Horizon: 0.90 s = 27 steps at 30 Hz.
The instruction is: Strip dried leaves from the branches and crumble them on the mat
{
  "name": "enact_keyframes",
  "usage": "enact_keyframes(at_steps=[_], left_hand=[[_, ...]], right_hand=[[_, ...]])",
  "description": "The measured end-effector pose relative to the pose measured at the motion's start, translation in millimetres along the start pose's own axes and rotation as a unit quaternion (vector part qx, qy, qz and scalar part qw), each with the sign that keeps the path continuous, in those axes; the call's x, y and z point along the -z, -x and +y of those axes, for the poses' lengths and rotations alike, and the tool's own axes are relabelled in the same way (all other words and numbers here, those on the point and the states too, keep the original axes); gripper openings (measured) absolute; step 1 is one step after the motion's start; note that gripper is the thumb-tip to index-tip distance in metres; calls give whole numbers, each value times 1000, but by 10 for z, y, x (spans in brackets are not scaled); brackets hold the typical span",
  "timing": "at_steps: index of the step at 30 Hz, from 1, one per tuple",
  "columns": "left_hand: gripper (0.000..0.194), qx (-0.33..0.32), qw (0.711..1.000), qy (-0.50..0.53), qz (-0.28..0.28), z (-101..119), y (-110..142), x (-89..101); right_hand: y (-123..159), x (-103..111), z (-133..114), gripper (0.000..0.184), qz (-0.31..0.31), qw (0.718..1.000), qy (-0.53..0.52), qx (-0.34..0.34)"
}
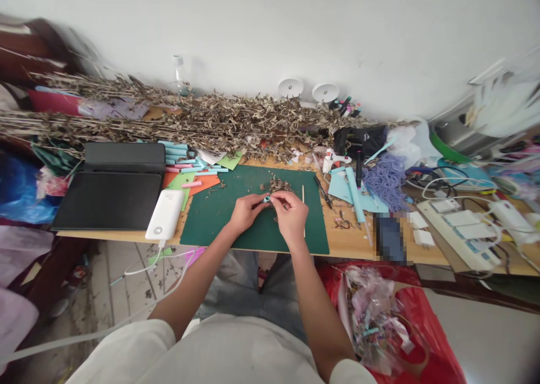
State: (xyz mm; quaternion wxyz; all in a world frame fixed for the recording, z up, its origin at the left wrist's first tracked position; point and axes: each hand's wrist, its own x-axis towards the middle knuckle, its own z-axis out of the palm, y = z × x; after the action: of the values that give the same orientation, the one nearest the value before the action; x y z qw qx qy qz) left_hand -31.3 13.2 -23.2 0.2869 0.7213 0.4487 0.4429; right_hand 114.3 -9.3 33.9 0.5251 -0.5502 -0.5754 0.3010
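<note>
Both my hands meet over a dark green cutting mat (211, 215) on the wooden table. My left hand (244, 211) and my right hand (291, 215) pinch a small light-blue paper roll (267, 199) between their fingertips. Right behind the fingers lies a little heap of dried plant crumbs (278, 185). A thin wooden stick (302, 195) lies on the mat just right of my right hand.
A black tablet case (113, 187) and white power bank (165, 214) lie left of the mat. Dried branches (189, 117) line the wall. Paper tubes (181, 159), a glue gun (335, 160), purple yarn (386, 176) and power strips (459, 232) crowd the table. A red bag (422, 328) sits below.
</note>
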Motion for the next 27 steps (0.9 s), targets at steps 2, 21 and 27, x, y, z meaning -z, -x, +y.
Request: enact_keyframes(at_steps=[2,21,27], left_hand=[[25,1,1000,-5,-7,10,1,7],[23,1,1000,-25,-5,-14,-11,16],[22,-2,1000,-27,-9,-10,-18,18]], right_hand=[[-2,-15,2,13,-23,998,38,37],[7,-101,177,28,-32,991,96,93],[3,-142,188,18,-42,991,99,74]])
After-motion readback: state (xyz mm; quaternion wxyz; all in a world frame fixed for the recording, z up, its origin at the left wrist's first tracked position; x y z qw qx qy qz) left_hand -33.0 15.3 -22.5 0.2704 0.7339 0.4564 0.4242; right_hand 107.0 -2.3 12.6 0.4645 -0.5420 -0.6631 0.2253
